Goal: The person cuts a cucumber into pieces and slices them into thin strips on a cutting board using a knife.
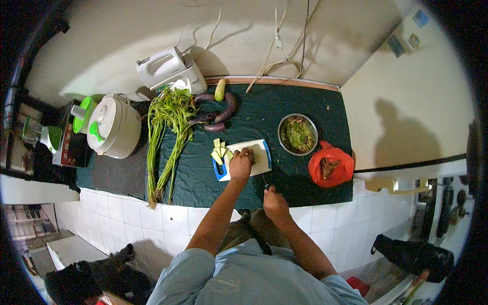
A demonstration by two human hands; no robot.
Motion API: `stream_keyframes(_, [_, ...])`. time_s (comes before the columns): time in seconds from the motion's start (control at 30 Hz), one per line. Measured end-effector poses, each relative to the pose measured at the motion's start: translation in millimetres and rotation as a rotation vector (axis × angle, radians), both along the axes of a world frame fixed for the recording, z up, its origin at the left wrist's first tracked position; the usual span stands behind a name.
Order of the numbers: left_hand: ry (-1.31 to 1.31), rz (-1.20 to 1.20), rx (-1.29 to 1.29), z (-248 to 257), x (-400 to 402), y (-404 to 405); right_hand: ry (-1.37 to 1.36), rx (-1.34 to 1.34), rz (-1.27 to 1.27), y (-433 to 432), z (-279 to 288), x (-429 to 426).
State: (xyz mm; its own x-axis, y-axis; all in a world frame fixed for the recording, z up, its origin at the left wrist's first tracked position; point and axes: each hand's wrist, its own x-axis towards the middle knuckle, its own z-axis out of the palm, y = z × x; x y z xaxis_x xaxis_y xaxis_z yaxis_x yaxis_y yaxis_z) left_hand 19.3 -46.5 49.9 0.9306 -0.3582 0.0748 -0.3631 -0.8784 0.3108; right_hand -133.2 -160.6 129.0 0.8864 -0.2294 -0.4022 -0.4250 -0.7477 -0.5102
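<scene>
A white cutting board [261,148] with blue ends lies on the green table covering. My left hand [241,164] rests on it, fingers bent around a small brownish piece of food [251,155], mostly hidden and blurred. My right hand [275,202] grips the black handle of a knife [266,186]; its thin blade points up over the board's near edge. Pale green vegetable wedges [218,151] are heaped at the board's left corner. To the right stands a metal bowl [315,131] of chopped greenish food [297,133].
A red plastic bag [329,179] holds brown scraps right of the board. Long leafy greens [164,152] lie left. Behind are purple eggplants [231,106], a yellow-green cucumber [220,90] and a white hand mixer [162,68]. A white rice cooker [124,129] stands far left.
</scene>
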Motion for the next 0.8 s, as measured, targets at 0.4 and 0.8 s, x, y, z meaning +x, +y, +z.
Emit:
stream_keyframes(0.4, [-0.018,-0.037,0.079,3,11,-1,-0.151,-0.071,0.187,0,-16,-11])
stream_keyframes(0.8, [-0.024,-0.067,0.065,1,9,-3,0.000,-0.080,0.032,12,-71,7])
